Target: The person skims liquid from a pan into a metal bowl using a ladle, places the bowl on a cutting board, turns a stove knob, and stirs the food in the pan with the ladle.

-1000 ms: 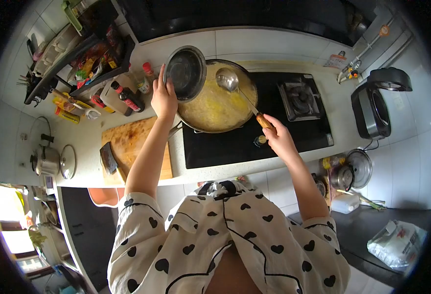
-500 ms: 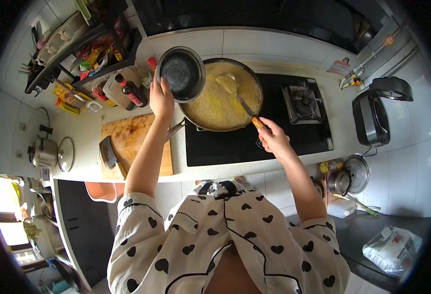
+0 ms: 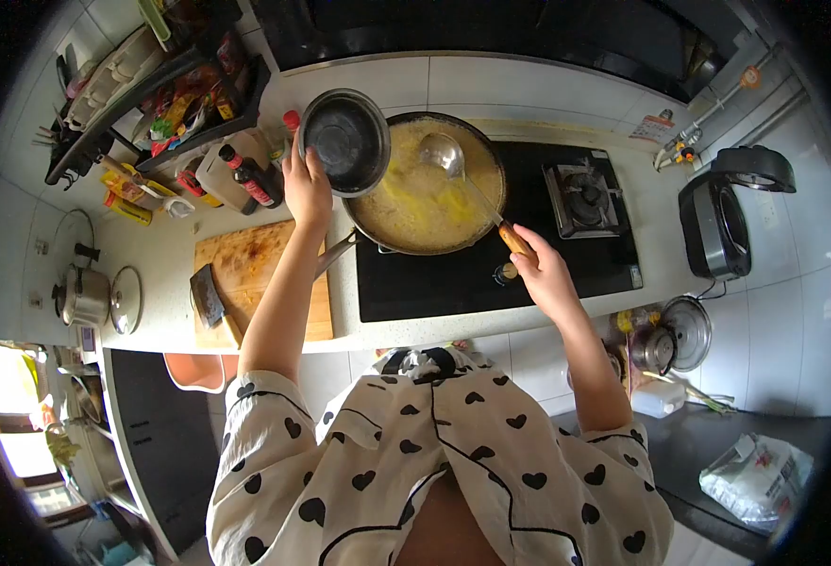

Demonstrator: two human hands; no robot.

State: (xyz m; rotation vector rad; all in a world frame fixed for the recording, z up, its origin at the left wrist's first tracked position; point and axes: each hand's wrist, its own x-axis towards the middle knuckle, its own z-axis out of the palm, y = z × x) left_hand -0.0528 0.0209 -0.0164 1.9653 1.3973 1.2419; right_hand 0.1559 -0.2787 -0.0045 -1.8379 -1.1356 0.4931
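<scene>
A dark round bowl [image 3: 344, 143] is in my left hand [image 3: 308, 189], tilted beside and partly over the left edge of the pan, with its dark inside showing. My right hand [image 3: 545, 272] grips the wooden handle of a metal ladle [image 3: 442, 154]. The ladle's bowl is over the yellowish liquid [image 3: 415, 212] in the large pan [image 3: 425, 251], near its upper middle. The pan sits on the left part of the black stove [image 3: 415, 292], its handle pointing down and left.
A wooden cutting board [image 3: 307, 292] with a cleaver [image 3: 206, 295] lies at the left. Behind it are a dark sauce bottle [image 3: 251, 176] and a shelf rack [image 3: 113, 113]. An unused burner [image 3: 585, 200] and an open-lidded black appliance [image 3: 717, 217] are at the right.
The ladle has come up out of the liquid, its metal bowl now showing clearly. My right hand has shifted right. My left hand and the dark bowl have moved slightly left.
</scene>
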